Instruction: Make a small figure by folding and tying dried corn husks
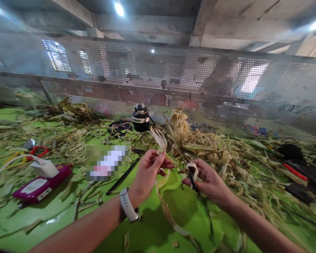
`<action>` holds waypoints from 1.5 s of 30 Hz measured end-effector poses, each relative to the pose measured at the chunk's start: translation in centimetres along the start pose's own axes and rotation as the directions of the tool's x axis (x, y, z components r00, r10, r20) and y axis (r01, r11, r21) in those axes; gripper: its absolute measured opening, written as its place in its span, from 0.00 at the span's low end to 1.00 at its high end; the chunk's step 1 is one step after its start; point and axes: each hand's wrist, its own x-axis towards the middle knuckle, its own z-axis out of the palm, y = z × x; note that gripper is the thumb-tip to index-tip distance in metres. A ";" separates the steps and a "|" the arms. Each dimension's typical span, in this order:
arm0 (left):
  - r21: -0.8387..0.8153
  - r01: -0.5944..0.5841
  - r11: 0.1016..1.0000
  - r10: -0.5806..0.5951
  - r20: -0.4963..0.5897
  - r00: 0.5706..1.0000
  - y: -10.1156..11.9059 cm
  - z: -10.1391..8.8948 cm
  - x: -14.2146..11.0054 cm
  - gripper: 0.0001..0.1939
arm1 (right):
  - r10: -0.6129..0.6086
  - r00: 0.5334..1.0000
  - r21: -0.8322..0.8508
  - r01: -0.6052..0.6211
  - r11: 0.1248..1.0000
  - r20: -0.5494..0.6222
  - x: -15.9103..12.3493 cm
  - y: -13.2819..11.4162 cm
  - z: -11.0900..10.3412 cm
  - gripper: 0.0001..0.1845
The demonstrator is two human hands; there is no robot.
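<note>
My left hand (150, 168), with a pale watch band (128, 205) on its wrist, pinches a small bundle of dried corn husk (159, 137) between thumb and fingers. The bundle's loose ends fan upward. From beneath the fingers a long husk strip (165, 207) hangs down over the green table. A little to the right, my right hand (206, 179) is closed around a curled husk strip (193, 166) and a slim dark thing (193, 180), whose kind I cannot make out. The two hands are apart, a thin pale stalk or strip between them.
Husk scraps cover much of the green table (94, 228). A purple power strip (43, 184) with a white charger (44, 168) and a blurred-out phone (107, 163) lie left. Behind stand a black bottle (140, 117), a husk heap (180, 124) and a perforated metal screen (147, 80).
</note>
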 end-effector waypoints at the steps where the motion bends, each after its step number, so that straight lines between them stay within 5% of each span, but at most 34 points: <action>1: -0.007 0.021 1.000 -0.021 0.007 1.000 -0.1 0.0 0.0 0.13 | 0.003 1.000 0.022 -0.003 1.000 -0.006 0.1 0.1 -0.1 0.23; 5: 0.003 0.057 0.998 -0.057 0.038 0.998 -0.3 -0.2 0.2 0.12 | 0.019 0.998 0.074 -0.014 0.997 -0.064 0.5 0.3 -0.9 0.23; 12: -0.006 0.096 0.995 -0.094 0.168 0.981 -0.6 -0.5 0.4 0.20 | 0.053 0.991 -0.091 -0.064 0.994 -0.119 0.4 -0.8 -1.8 0.20; 20: 0.136 0.211 0.968 -0.248 0.376 0.893 -0.8 -0.8 0.5 0.17 | 0.028 0.992 -0.013 -0.030 0.999 -0.122 0.7 -1.4 -2.0 0.21; 26: 0.318 0.069 0.946 -0.216 0.457 0.863 -1.7 -1.3 0.8 0.14 | 0.023 0.999 0.056 -0.022 0.998 -0.023 0.6 -0.6 -1.9 0.18; 30: 0.394 -0.139 0.909 -0.122 0.568 0.814 -1.8 -1.3 0.5 0.13 | 0.058 0.998 0.073 -0.059 0.996 0.016 0.4 -0.5 -1.8 0.18; 36: 0.555 -0.517 0.652 0.004 0.679 0.734 -0.8 -1.2 -0.2 0.15 | 0.121 0.992 0.050 -0.123 0.991 0.032 0.6 -0.2 -2.2 0.17; 39: 0.576 -0.557 0.598 0.004 0.693 0.721 -0.9 -1.4 -0.2 0.16 | 0.140 0.990 -0.002 -0.140 0.990 0.024 0.9 -0.2 -2.9 0.16; 45: 0.550 -0.483 0.681 -0.026 0.677 0.735 -1.8 -2.0 0.1 0.17 | 0.073 0.991 -0.023 -0.076 0.997 -0.112 1.5 -0.4 -4.1 0.19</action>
